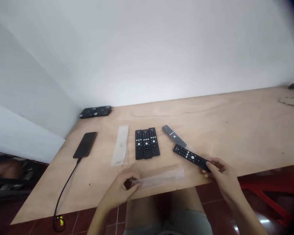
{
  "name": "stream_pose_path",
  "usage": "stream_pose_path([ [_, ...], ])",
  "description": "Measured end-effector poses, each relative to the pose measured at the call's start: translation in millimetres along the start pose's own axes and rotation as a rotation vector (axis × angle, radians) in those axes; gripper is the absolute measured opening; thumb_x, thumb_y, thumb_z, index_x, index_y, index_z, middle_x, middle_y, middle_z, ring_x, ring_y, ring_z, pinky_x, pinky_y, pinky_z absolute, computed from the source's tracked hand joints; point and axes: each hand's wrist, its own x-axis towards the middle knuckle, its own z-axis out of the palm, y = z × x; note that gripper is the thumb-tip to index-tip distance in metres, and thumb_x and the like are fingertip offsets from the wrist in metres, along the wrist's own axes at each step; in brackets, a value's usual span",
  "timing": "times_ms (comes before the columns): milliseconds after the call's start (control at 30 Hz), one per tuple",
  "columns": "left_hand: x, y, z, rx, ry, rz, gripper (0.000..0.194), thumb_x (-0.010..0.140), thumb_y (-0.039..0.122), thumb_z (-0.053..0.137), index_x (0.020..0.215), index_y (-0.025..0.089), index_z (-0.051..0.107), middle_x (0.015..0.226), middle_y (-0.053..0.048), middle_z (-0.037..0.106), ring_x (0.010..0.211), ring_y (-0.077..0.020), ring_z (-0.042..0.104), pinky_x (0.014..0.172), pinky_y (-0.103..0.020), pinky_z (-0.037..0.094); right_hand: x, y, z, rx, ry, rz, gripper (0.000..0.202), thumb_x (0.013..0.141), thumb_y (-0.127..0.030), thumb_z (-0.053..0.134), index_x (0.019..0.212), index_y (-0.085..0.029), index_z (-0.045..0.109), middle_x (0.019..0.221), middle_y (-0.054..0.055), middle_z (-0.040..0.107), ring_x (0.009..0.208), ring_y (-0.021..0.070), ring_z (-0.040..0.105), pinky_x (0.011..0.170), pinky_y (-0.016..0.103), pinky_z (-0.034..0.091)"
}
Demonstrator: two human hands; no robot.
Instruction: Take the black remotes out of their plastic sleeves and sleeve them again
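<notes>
My left hand (126,186) pinches the end of a clear plastic sleeve (161,178) at the table's front edge. In my right hand (219,171) is a black remote (191,157), gripped at its lower end and angled up to the left. Just beyond it lies another remote (173,135) inside a clear sleeve. Three black remotes (146,143) rest side by side in the middle, with white and grey buttons facing up. Left of them lies a flat stack of clear sleeves (120,145).
A phone (85,144) with a black cable (66,186) lies on the wooden table (107,186) at left. Two black boxes (95,112) stand near the wall corner. Cardboard (291,100) lies far right; a red chair (269,192) is below the right edge.
</notes>
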Motion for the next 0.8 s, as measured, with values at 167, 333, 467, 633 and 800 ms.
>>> stream_pose_path([
  [167, -4, -6, -1.0, -0.031, 0.059, -0.055, 0.012, 0.102, 0.033, 0.071, 0.109, 0.023, 0.075, 0.102, -0.005, 0.078, 0.093, -0.0217, 0.072, 0.085, -0.035, 0.058, -4, -3, 28, -0.207, -0.137, -0.086, 0.057, 0.080, -0.064, 0.090, 0.111, -0.020, 0.070, 0.077, 0.004, 0.076, 0.052, 0.0207, 0.071, 0.046, 0.031, 0.058],
  [333, -4, -4, 1.7, -0.040, 0.079, -0.038, 0.012, 0.101, 0.030, 0.071, 0.109, 0.023, 0.075, 0.101, -0.005, 0.078, 0.091, -0.0218, 0.073, 0.084, -0.034, 0.060, -6, -11, 75, -0.496, -0.295, -0.165, 0.045, 0.098, -0.055, 0.069, 0.129, -0.023, 0.070, 0.073, 0.001, 0.075, 0.058, 0.0251, 0.073, 0.056, 0.035, 0.057],
  [467, -3, -1, 4.5, -0.033, 0.080, -0.039, 0.009, 0.099, 0.025, 0.070, 0.107, 0.023, 0.073, 0.103, -0.004, 0.077, 0.094, -0.0217, 0.073, 0.086, -0.034, 0.059, 6, -23, 105, -0.743, -0.334, -0.372, 0.035, 0.104, -0.040, 0.058, 0.132, -0.024, 0.070, 0.105, 0.009, 0.084, 0.094, 0.0303, 0.080, 0.080, 0.039, 0.057],
  [633, -2, -3, 8.6, -0.004, 0.110, -0.003, 0.016, 0.096, 0.021, 0.071, 0.112, 0.024, 0.072, 0.109, -0.005, 0.077, 0.101, -0.0233, 0.073, 0.093, -0.036, 0.059, 23, -30, 141, -0.913, -0.336, -0.462, 0.029, 0.105, -0.031, 0.057, 0.129, -0.022, 0.071, 0.099, 0.008, 0.083, 0.091, 0.0302, 0.077, 0.079, 0.037, 0.053],
  [800, 0, -6, 11.9, 0.020, 0.179, -0.010, 0.024, 0.094, 0.017, 0.072, 0.116, 0.025, 0.070, 0.116, -0.006, 0.075, 0.101, -0.0232, 0.072, 0.091, -0.036, 0.060, 24, -41, 156, -0.899, -0.326, -0.498, 0.032, 0.108, -0.031, 0.056, 0.135, -0.022, 0.069, 0.094, 0.007, 0.081, 0.086, 0.0296, 0.075, 0.077, 0.037, 0.052],
])
